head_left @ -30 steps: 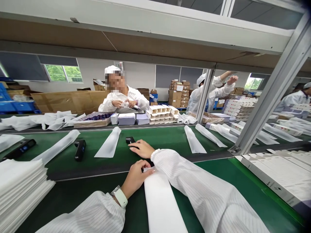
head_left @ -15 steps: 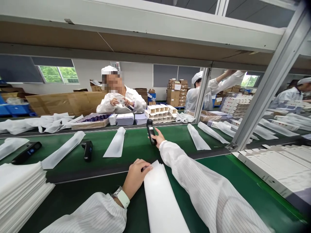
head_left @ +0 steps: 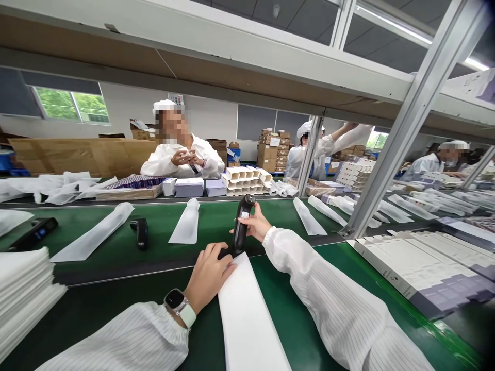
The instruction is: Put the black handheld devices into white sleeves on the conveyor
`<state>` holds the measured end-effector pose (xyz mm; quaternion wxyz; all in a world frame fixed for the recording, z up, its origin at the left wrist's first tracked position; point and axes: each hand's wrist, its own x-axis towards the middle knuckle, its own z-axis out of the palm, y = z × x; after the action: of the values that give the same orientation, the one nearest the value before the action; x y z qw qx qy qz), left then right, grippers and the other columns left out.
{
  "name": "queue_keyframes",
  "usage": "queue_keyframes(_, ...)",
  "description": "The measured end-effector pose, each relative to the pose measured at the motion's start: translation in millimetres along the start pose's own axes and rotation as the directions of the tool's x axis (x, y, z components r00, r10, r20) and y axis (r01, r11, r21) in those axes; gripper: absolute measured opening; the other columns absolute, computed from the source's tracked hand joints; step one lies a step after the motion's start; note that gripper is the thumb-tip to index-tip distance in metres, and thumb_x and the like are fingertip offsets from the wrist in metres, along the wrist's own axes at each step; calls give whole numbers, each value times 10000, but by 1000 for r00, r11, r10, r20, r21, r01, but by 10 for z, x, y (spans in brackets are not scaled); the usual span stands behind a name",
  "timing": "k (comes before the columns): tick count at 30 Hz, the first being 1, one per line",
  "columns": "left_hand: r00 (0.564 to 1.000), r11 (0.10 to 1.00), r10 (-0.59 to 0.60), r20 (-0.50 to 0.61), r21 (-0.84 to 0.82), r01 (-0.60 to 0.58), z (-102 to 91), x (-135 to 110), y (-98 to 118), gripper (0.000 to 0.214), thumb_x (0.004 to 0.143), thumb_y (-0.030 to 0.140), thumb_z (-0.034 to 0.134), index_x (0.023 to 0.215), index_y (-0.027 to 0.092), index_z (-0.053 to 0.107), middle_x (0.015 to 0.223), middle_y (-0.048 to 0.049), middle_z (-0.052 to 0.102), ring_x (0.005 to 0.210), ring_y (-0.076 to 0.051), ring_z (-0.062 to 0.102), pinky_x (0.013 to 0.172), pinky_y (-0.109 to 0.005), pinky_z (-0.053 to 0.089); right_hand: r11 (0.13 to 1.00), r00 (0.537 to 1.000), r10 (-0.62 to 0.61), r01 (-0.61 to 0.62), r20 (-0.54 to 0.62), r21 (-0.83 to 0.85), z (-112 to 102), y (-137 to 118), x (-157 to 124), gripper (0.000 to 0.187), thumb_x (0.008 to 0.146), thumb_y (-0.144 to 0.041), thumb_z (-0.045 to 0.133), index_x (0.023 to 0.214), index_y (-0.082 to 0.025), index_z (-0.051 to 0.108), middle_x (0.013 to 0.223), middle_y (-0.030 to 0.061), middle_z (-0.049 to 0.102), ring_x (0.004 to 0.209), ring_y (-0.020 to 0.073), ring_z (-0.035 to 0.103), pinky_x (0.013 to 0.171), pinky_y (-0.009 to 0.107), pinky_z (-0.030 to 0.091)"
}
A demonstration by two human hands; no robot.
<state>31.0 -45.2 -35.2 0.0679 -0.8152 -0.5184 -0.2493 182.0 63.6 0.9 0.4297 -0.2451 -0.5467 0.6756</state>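
Observation:
My right hand (head_left: 256, 222) grips a black handheld device (head_left: 241, 226), held nearly upright with a small white label on its side. The lower end of the device is at the top edge of a long white foam sleeve (head_left: 247, 314); whether it is inside cannot be made out. My left hand (head_left: 209, 273), with a watch on its wrist, is closed on the upper left corner of that sleeve, its thumb lying on top. Beyond it on the green belt are a filled white sleeve (head_left: 186, 221) and another black device (head_left: 141, 233).
A stack of white sleeves (head_left: 23, 299) stands at the left. White and purple cartons (head_left: 421, 263) lie at the right. A metal post (head_left: 390, 139) slants up to the overhead shelf (head_left: 216, 56). Co-workers in white (head_left: 181, 154) are across the belt.
My right hand has turned the black device and brought it nearer, down to the sleeve's top edge. My left hand stays at the sleeve. The view has shifted slightly.

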Motion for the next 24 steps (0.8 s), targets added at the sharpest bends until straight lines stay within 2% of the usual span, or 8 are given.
queue_keyframes(4,1000,999,-10,-7,-46,9,-3,-6,0,221,802,315,399,723,213,578,1013,-63,499,985,-241,406,753,-366,352,998,1000,-8,6,-28,-64,101,56,-39,738,547,-247,691,1082,-332,190,783,-47,515,542,172,611,507,405,509)
queue_keyframes(10,995,979,-92,-37,-187,84,-43,26,21,213,760,364,467,649,201,549,961,-49,490,991,-233,397,790,-351,346,985,997,-49,39,-57,-166,191,83,-54,693,553,-292,681,1081,-310,233,726,-40,538,535,152,585,484,340,498)
queue_keyframes(12,987,953,-160,-29,-266,147,-93,78,38,230,735,396,494,619,202,537,955,-41,478,993,-228,393,815,-348,343,977,997,-54,40,-61,-210,204,69,-51,597,576,-333,663,1047,-284,300,663,-46,539,517,132,564,470,280,473)
queue_keyframes(15,962,901,-272,-32,-358,243,-204,194,48,264,708,444,511,599,205,533,986,-27,452,1016,-228,375,854,-352,325,966,996,-81,68,-43,-251,200,62,-45,394,602,-406,631,888,-226,428,603,-47,527,482,86,505,445,195,400)
queue_keyframes(17,940,861,-339,-41,-416,292,-292,276,36,268,695,466,518,620,209,542,1016,-22,433,1041,-230,359,854,-348,327,969,996,-93,93,13,-229,187,67,-39,351,593,-430,636,792,-197,466,594,-49,520,478,66,472,463,181,374)
queue_keyframes(19,922,815,-385,-42,-485,318,-389,349,21,268,690,471,521,634,210,547,1041,-18,424,1051,-227,361,848,-342,334,979,996,-33,50,88,-199,175,59,-37,360,607,-499,595,707,-168,493,576,-40,511,485,65,459,492,190,373)
queue_keyframes(22,916,762,-399,-40,-570,307,-558,431,34,295,688,471,523,595,192,541,1088,-18,426,1057,-231,381,833,-340,344,977,950,169,-127,264,-169,177,-15,-70,571,649,-671,377,644,-127,552,635,26,552,596,108,522,592,237,407)
queue_keyframes(24,920,744,-388,-48,-606,282,-679,473,82,312,687,474,522,578,183,544,1119,-21,424,1060,-238,391,810,-335,360,981,917,187,-153,353,-121,198,-92,-140,685,653,-714,263,756,-124,595,782,72,585,753,145,553,688,275,412)
